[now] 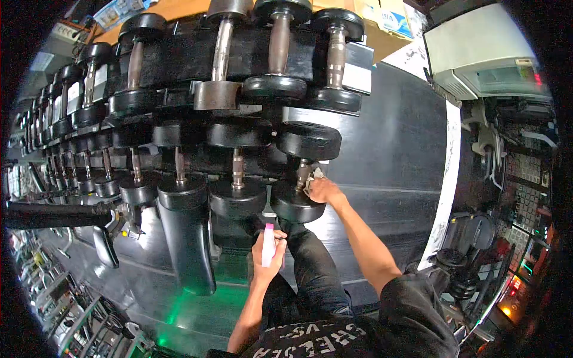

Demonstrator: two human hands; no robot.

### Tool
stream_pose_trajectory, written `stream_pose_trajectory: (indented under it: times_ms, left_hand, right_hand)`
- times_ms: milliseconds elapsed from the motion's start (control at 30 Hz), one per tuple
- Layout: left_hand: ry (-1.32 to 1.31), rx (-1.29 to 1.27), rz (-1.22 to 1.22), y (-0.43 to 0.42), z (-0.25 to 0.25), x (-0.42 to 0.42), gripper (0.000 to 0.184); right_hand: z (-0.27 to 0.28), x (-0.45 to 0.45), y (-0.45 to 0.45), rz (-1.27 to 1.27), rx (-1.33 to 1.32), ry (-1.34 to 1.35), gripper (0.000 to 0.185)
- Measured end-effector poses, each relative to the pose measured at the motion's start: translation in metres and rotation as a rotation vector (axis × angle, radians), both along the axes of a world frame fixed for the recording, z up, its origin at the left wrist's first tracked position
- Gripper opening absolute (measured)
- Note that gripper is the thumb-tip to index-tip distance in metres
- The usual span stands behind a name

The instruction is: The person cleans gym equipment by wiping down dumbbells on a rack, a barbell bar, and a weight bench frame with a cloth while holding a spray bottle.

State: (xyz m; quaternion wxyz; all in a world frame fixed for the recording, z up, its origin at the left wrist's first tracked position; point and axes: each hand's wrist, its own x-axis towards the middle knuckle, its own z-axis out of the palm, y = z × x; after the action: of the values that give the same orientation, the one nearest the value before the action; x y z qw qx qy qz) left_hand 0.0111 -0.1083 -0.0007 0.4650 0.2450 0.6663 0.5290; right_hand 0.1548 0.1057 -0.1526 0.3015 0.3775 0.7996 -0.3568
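Observation:
My left hand [277,259] is wrapped around a spray bottle, whose white spray head [268,253] with a pink nozzle points away from me. Its body is hidden below my fingers. In my right hand [326,190] is a crumpled light cloth [316,175], pressed against the handle of the end dumbbell [308,143] on the lower rack row. That dumbbell has thick black round heads and a worn metal grip. Left of it, beside my left hand, lies another black dumbbell [238,197].
More dumbbells line the upper tier [278,48] and run off to the left. A padded black bench [185,250] stands left of my legs. Cardboard boxes [382,27] sit behind the rack. Weight plates [459,274] and a white machine [477,51] are at the right.

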Motion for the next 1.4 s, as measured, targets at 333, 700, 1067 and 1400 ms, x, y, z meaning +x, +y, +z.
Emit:
stream_pose_trajectory:
  times_ms: [333,700,1067,1400]
  left_hand:
    - [0.097,0.055,-0.018,-0.009,0.002,-0.011,0.012]
    - [0.039,0.022,0.009,-0.015,0.009,-0.012,0.011]
    - [0.129,0.085,-0.026,-0.012,0.001,-0.006,0.010]
    - [0.013,-0.032,-0.125,-0.015,-0.004,0.017,0.015]
  right_hand:
    - [0.007,-0.073,-0.053,-0.212,0.129,0.505,0.037]
    - [0.042,-0.008,-0.052,-0.128,0.216,0.610,0.040]
    - [-0.009,0.015,-0.003,-0.293,0.259,-0.135,0.027]
    - [0.066,0.036,-0.010,-0.242,0.066,0.026,0.027]
